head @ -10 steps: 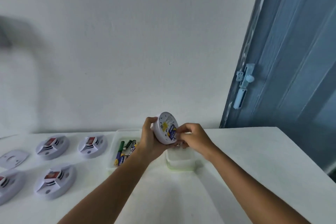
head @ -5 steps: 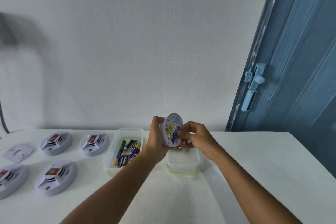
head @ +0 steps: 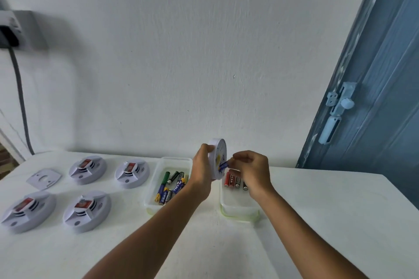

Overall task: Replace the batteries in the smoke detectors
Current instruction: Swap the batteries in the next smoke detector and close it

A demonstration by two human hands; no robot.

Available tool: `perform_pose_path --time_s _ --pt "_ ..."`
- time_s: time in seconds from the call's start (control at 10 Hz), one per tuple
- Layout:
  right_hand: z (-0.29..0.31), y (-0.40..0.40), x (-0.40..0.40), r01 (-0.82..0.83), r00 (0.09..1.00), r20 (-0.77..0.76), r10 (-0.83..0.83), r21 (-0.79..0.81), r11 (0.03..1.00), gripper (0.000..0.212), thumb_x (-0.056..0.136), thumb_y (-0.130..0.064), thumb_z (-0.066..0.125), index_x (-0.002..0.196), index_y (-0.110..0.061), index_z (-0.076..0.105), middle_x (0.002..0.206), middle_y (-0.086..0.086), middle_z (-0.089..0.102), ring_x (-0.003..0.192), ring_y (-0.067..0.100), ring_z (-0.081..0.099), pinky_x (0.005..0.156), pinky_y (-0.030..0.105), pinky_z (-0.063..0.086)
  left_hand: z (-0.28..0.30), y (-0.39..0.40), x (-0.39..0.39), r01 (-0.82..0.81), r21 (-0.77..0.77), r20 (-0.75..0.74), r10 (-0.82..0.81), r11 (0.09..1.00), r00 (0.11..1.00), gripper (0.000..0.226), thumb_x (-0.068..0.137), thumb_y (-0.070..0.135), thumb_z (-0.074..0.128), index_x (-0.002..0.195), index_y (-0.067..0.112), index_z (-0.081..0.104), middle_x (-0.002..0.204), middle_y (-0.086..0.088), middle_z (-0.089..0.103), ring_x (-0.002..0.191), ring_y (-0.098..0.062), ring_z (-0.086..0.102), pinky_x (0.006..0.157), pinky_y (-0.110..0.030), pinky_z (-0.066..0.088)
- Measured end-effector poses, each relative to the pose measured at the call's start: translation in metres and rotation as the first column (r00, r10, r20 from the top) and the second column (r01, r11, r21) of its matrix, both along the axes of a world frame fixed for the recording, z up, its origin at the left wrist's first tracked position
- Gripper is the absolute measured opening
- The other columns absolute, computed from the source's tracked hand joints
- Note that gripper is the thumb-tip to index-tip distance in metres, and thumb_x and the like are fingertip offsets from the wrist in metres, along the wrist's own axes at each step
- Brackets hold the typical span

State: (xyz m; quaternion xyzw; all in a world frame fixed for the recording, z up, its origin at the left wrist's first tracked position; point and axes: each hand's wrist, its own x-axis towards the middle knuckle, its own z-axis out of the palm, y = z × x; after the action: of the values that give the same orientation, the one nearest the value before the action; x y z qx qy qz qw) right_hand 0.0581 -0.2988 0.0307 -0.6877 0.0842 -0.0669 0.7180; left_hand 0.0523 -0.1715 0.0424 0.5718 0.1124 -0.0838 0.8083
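Two bare forearms reach from the near edge across the white table (head: 317,222). Nearest on the left lie two smoke detectors, one at the far left (head: 28,210) and one just right of it (head: 87,210), each face up with a red patch on top. Beyond them sit two more detectors (head: 88,169) (head: 132,173) and, further left, a flat white mounting plate (head: 44,178).

Near the middle, a clear tray on the left (head: 158,172) holds a heap of green, black and blue-and-yellow batteries (head: 171,186). Just right of it, a second clear tray (head: 238,208) holds red and black batteries (head: 235,181) at its far end.

Above the gap between the trays, the left hand (head: 201,174) grips a fifth smoke detector (head: 216,158) by its rim, thumb over the top edge, holding it on edge with its back turned to the right. The right hand (head: 251,172) has its fingers curled and pinches a blue battery (head: 223,165) at the detector's back; whether the battery is seated in the compartment cannot be told.

Farthest off stands a white wall (head: 181,52), with a socket and black cable (head: 20,97) at left and a blue door (head: 374,97) with a pale latch (head: 337,111) at right.
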Motion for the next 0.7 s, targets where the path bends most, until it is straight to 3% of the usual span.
perform_pose_path --time_s 0.1,0.2,0.3,0.4,0.5,0.6,0.7 --pt "-0.004 -0.008 0.01 0.017 1.0 -0.024 -0.02 -0.121 0.993 0.011 0.077 0.008 0.071 0.08 -0.002 0.067 0.08 0.019 0.07 0.071 0.033 0.07 0.068 0.04 0.06 -0.001 0.011 0.002 -0.044 -0.009 -0.028 0.044 0.999 0.999 0.069 0.068 0.047 0.048 0.131 0.017 0.052 0.126 -0.016 0.056 0.11 -0.03 0.057 0.071 -0.034 0.051" --pt "-0.016 -0.005 0.018 -0.193 0.975 -0.189 0.112 -0.495 0.847 0.005 0.072 0.004 0.074 0.071 -0.001 0.071 0.076 0.015 0.072 0.067 0.026 0.071 0.063 0.038 0.061 -0.003 0.021 0.002 -0.049 -0.035 -0.041 0.047 0.998 0.998 0.052 0.087 0.041 0.044 0.132 0.017 0.051 0.128 -0.016 0.055 0.108 -0.028 0.057 0.073 -0.034 0.052" --pt "-0.03 0.006 0.024 -0.331 0.937 -0.312 0.155 -0.657 0.678 0.004 0.071 0.003 0.069 0.073 0.004 0.073 0.075 0.018 0.072 0.067 0.027 0.07 0.065 0.046 0.06 -0.004 0.026 0.0 -0.038 -0.031 -0.06 0.036 0.999 0.998 0.049 0.09 0.039 0.042 0.132 0.016 0.052 0.128 -0.017 0.055 0.107 -0.029 0.057 0.075 -0.035 0.052" --pt "-0.034 0.011 0.025 -0.357 0.928 -0.339 0.157 -0.683 0.638 0.013 0.082 -0.001 0.061 0.088 0.007 0.069 0.085 0.017 0.071 0.076 0.03 0.07 0.068 0.039 0.061 -0.003 0.028 -0.005 -0.008 -0.03 -0.089 0.005 1.0 0.996 0.055 0.086 0.042 0.046 0.132 0.013 0.053 0.128 -0.018 0.056 0.103 -0.029 0.057 0.076 -0.037 0.051" --pt "-0.034 0.008 0.022 -0.381 0.914 -0.364 0.179 -0.619 0.687 0.017 0.089 0.0 0.052 0.099 0.003 0.065 0.087 0.015 0.064 0.07 0.025 0.064 0.062 0.03 0.059 -0.004 0.031 -0.008 0.002 -0.046 -0.111 -0.007 0.999 0.994 0.076 0.067 0.05 0.052 0.133 0.013 0.053 0.129 -0.019 0.055 0.102 -0.029 0.057 0.073 -0.037 0.051" --pt "-0.035 0.005 0.018 -0.362 0.916 -0.362 0.174 -0.555 0.749 0.015 0.088 0.003 0.052 0.094 -0.004 0.063 0.085 0.015 0.062 0.067 0.024 0.063 0.06 0.03 0.059 -0.005 0.034 -0.008 0.031 -0.05 -0.099 -0.036 0.998 0.994 0.082 0.062 0.051 0.052 0.134 0.013 0.051 0.131 -0.02 0.053 0.103 -0.03 0.056 0.073 -0.037 0.05" --pt "-0.038 0.004 0.016 -0.35 0.907 -0.388 0.161 -0.487 0.8 0.015 0.083 0.006 0.051 0.089 -0.003 0.062 0.081 0.012 0.061 0.073 0.027 0.066 0.068 0.04 0.061 -0.008 0.035 -0.007 0.032 -0.074 -0.094 -0.039 0.997 0.995 0.073 0.071 0.051 0.05 0.133 0.013 0.052 0.127 -0.02 0.055 0.102 -0.03 0.056 0.075 -0.038 0.05"
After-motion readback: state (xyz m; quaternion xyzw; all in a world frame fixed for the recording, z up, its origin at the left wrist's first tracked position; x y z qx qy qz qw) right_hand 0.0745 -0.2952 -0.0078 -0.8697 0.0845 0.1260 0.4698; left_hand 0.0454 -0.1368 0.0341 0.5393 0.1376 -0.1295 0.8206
